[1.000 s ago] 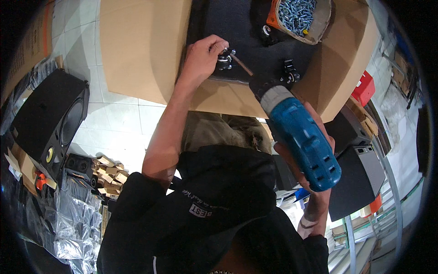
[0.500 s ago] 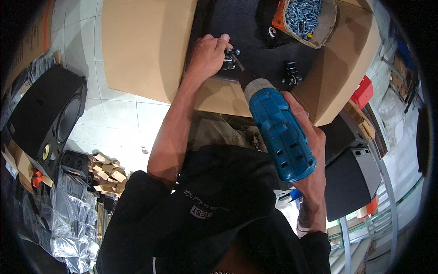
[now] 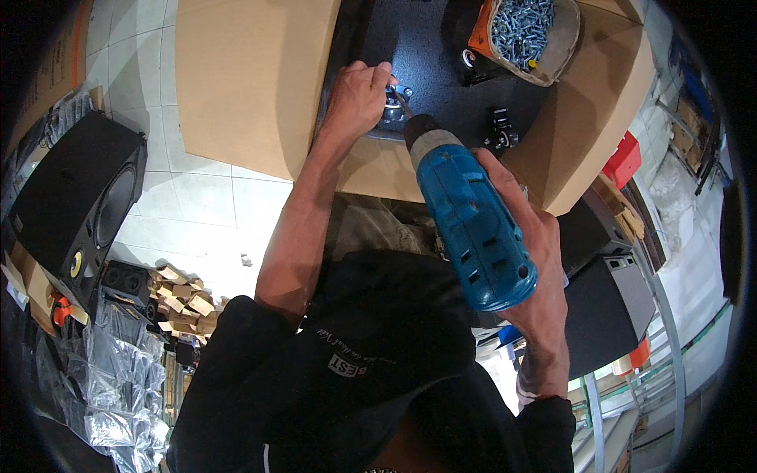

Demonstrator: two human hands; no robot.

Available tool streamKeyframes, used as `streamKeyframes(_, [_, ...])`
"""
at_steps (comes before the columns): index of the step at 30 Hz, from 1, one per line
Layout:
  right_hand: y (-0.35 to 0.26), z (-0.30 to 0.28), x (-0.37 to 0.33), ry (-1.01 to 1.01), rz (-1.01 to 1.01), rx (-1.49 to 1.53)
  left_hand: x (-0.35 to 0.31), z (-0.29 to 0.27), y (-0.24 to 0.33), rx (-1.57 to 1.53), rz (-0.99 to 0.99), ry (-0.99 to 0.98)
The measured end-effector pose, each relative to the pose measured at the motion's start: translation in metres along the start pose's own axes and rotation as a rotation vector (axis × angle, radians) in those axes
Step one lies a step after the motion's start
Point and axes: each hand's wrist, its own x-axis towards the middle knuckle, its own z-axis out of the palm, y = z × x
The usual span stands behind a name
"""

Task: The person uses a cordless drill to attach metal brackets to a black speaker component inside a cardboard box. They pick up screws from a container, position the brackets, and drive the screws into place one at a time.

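My right hand (image 3: pixel 538 248) grips a blue power drill (image 3: pixel 475 225) that points up and left. Its bit reaches the near left caster (image 3: pixel 392 112) on a black textured panel (image 3: pixel 422 47). At that caster, my left hand (image 3: pixel 359 98) is closed, thumb and fingertips pinched together beside the bit; whatever is between them is hidden. Light falls on the panel around the caster. Two more black casters stand on the panel: one (image 3: pixel 502 130) at the near right, another (image 3: pixel 471 63) beside an open container (image 3: pixel 561 59) full of silver screws (image 3: pixel 522 31).
Open cardboard flaps (image 3: pixel 244 79) surround the panel. On the left, a black loudspeaker (image 3: pixel 79 201) stands on the tiled floor, with small cardboard pieces (image 3: pixel 181 299) and clear plastic wrap (image 3: pixel 130 394) nearer. Dark cabinets (image 3: pixel 603 315) and a red bin (image 3: pixel 621 158) are on the right.
The drill has shifted a little left and upward, bringing its chuck closer to the caster. Light now shines on the panel there. My left hand has stayed nearly in place.
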Motion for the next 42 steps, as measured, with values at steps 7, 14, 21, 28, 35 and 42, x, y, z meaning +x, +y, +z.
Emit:
streamKeyframes(7, [-0.009, -0.005, 0.003, -0.024, -0.020, -0.062, -0.001, 0.000, -0.003, -0.031, 0.006, 0.033])
streamKeyframes(14, [-0.010, -0.004, 0.005, -0.018, 0.093, -0.028, -0.043, -0.037, 0.074, -0.319, 0.215, 0.089])
streamKeyframes(21, [-0.044, -0.013, 0.012, -0.025, -0.190, -0.221, -0.106, -0.053, 0.177, -0.380, 0.716, 0.204])
streamKeyframes(28, [-0.025, -0.018, 0.013, -0.131, -0.036, -0.090, -0.109, -0.031, 0.172, -0.300, 0.589, 0.374])
streamKeyframes(35, [-0.012, -0.017, 0.022, -0.183, -0.051, -0.156, -0.109, -0.025, 0.166, -0.298, 0.629, 0.468])
streamKeyframes(42, [-0.016, -0.018, 0.025, -0.213, -0.043, -0.219, -0.108, -0.027, 0.163, -0.282, 0.631, 0.459])
